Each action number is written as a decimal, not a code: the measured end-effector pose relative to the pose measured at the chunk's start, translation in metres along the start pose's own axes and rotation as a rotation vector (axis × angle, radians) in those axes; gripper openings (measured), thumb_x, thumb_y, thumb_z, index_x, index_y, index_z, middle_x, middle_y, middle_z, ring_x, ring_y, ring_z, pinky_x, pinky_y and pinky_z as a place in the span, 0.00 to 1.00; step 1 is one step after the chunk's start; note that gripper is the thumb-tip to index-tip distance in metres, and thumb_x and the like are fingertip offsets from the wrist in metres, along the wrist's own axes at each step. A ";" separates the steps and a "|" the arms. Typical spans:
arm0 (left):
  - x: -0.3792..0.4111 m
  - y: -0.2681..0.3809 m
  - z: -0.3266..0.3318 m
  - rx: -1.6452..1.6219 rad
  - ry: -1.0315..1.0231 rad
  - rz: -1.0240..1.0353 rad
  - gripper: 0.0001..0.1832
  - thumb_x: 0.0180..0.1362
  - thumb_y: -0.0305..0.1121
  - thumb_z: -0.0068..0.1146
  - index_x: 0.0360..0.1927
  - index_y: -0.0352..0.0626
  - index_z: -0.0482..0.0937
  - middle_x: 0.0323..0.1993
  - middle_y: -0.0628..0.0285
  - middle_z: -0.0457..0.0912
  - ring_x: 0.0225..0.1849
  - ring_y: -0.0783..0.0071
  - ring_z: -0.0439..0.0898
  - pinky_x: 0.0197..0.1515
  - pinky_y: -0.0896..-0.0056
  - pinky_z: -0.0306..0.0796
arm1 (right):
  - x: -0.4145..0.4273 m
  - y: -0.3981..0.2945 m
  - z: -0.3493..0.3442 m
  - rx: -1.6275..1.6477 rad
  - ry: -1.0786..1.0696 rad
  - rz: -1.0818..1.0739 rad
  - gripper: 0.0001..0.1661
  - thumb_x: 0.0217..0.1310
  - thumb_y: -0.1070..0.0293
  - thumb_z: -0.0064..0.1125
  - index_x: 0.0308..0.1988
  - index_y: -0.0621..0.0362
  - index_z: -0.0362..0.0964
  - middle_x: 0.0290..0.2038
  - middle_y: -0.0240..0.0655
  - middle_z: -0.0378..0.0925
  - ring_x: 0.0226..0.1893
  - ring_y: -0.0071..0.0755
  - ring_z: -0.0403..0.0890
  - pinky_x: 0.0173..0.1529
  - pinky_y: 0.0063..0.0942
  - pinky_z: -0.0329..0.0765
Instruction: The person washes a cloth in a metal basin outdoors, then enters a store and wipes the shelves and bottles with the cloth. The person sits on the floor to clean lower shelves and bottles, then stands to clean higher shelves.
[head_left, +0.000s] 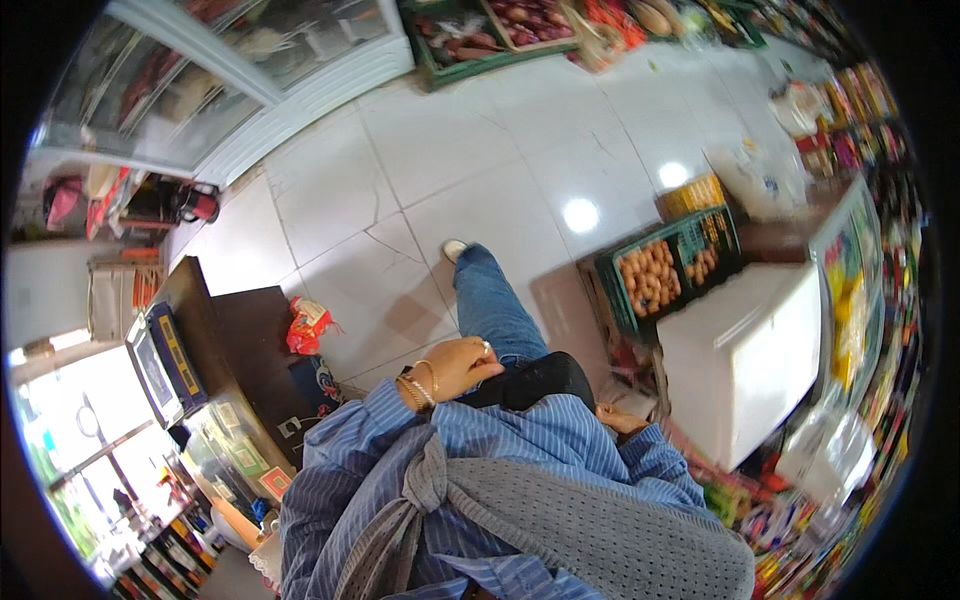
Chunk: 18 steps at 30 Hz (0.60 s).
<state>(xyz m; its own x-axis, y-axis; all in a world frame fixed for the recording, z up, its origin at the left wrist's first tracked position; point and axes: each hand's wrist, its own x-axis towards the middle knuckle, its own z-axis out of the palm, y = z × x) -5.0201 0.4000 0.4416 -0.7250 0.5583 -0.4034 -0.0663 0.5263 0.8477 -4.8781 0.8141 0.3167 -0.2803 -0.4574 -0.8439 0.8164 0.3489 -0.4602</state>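
My left hand (459, 367), with bracelets at the wrist and a ring, is in front of my waist with its fingers curled. It is just beside a black item (536, 384) at my waist, cloth or a bag; whether it holds anything is hidden. Low at my right side is my right hand (619, 418), partly covered by my blue striped shirt (517, 435), its fingers bent and its grip unclear. A grey knitted garment (600, 502) is knotted across my chest. One leg in blue jeans (491, 300) stretches forward over the tiles.
A dark wooden counter (251, 330) with a screen device (161, 367) stands left, a red bag (307, 326) against it. On the right are a green crate (626, 319) of round brown goods and a white box-like cabinet (742, 352). Vegetable crates (465, 71) and a glass-door cabinet (285, 105) are ahead.
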 end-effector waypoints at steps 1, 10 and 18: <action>0.007 0.002 -0.024 -0.038 -0.018 -0.093 0.15 0.61 0.40 0.49 0.34 0.37 0.78 0.31 0.53 0.79 0.33 0.58 0.78 0.37 0.64 0.70 | 0.012 -0.043 0.004 0.096 -0.038 -0.060 0.27 0.62 0.48 0.53 0.49 0.60 0.71 0.44 0.30 0.76 0.46 0.23 0.72 0.50 0.27 0.68; -0.075 -0.066 -0.197 -0.819 0.554 -0.161 0.13 0.64 0.35 0.48 0.32 0.34 0.73 0.24 0.66 0.72 0.28 0.78 0.70 0.33 0.75 0.65 | 0.123 -0.473 0.090 0.000 -0.206 -0.125 0.18 0.61 0.58 0.56 0.41 0.62 0.74 0.32 0.30 0.77 0.31 0.22 0.76 0.37 0.22 0.73; -0.184 -0.123 -0.329 -1.156 0.791 -0.129 0.13 0.65 0.37 0.47 0.31 0.37 0.72 0.25 0.76 0.67 0.29 0.88 0.61 0.32 0.82 0.59 | 0.229 -0.667 0.260 -0.321 -0.068 -0.091 0.15 0.59 0.62 0.59 0.40 0.63 0.74 0.34 0.28 0.76 0.37 0.20 0.74 0.45 0.22 0.69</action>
<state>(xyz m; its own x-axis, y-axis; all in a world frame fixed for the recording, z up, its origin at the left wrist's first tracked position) -5.1042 0.0218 0.5250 -0.8337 -0.1595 -0.5287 -0.3993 -0.4874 0.7766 -5.3558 0.2643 0.5025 -0.3016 -0.5486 -0.7798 0.5856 0.5388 -0.6056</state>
